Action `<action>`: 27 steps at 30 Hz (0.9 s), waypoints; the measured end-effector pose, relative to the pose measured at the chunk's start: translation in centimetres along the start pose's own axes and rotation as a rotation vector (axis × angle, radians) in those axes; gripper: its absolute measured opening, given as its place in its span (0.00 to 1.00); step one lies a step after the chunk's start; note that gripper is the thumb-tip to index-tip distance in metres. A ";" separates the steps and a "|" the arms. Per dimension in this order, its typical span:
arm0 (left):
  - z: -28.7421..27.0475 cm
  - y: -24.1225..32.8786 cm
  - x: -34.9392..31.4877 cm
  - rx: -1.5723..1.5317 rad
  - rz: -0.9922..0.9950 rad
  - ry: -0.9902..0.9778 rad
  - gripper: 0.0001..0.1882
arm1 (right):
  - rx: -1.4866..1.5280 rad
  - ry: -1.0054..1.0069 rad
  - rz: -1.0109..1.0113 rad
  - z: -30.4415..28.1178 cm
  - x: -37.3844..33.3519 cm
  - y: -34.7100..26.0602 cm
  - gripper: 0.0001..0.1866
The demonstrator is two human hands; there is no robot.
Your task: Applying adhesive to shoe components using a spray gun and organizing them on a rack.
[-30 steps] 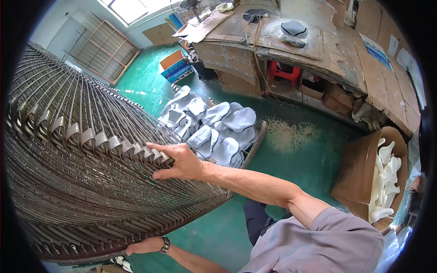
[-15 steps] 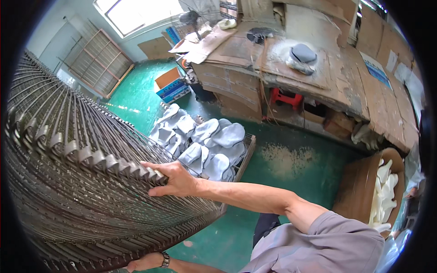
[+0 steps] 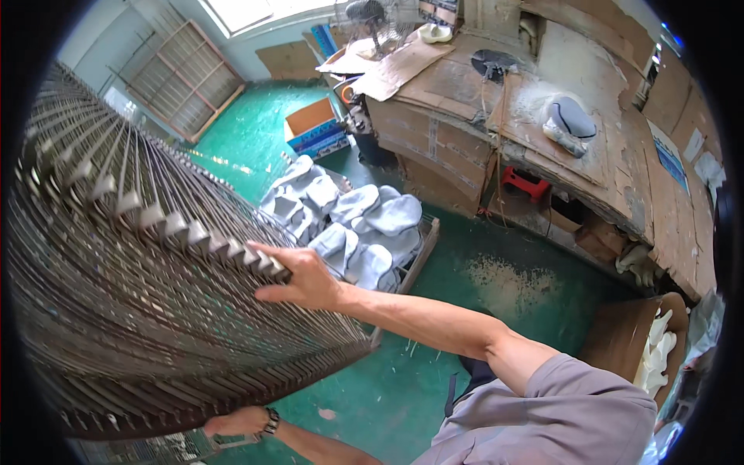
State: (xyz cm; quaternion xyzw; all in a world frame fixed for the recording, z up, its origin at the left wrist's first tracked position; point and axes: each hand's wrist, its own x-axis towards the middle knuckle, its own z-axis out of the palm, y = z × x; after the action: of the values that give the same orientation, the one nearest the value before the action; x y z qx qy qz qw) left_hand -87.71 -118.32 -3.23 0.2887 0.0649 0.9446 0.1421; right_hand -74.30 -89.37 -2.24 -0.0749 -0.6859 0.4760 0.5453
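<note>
A large drying rack of wire shelves (image 3: 155, 310), stacked and fanned out, fills the left of the view. My right hand (image 3: 308, 277) is closed over the near corner of the shelf ends, fingers on top and thumb below. Lower down, my left hand (image 3: 239, 421), a watch on its wrist, holds the rack's bottom edge. Some of its fingertips are hidden there. Beneath that edge a flat wire grid (image 3: 147, 449) shows in part. Grey-white shoe-shaped pads (image 3: 372, 225) lie heaped on a low tray just beyond my right hand.
A cardboard-covered workbench (image 3: 434, 93) stands at the back, with a fan (image 3: 370, 19) and a grey rounded piece (image 3: 572, 120) on it. A blue box (image 3: 316, 128) sits on the green floor. At right, a carton (image 3: 620, 341) holds cream-coloured forms. A framed rack (image 3: 186, 77) leans against the wall.
The view has turned left, so the bench and carton appear farther right. The stacked shelves sit slightly higher at their bottom edge, and the flat grid below has come into view. Both hands keep their places.
</note>
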 end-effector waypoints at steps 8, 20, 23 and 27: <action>-4.3 -7.3 14.5 1.788 0.466 0.591 0.57 | -0.013 0.039 0.000 6.2 9.0 8.9 0.42; -23.6 -9.2 36.9 1.867 0.456 0.615 0.59 | -0.191 0.024 0.004 21.7 20.9 24.3 0.46; -29.3 -9.1 41.5 1.828 0.422 0.641 0.58 | -0.182 0.076 -0.040 26.0 22.9 28.4 0.47; -38.5 -5.0 48.9 2.015 0.470 0.613 0.46 | -0.151 0.102 -0.097 33.7 25.4 33.3 0.49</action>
State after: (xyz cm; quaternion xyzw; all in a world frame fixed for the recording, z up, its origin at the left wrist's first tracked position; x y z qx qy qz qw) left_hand -147.06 -100.17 -10.20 0.0294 0.7883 0.4922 -0.3681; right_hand -125.75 -75.01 -7.86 -0.1064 -0.6938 0.3917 0.5948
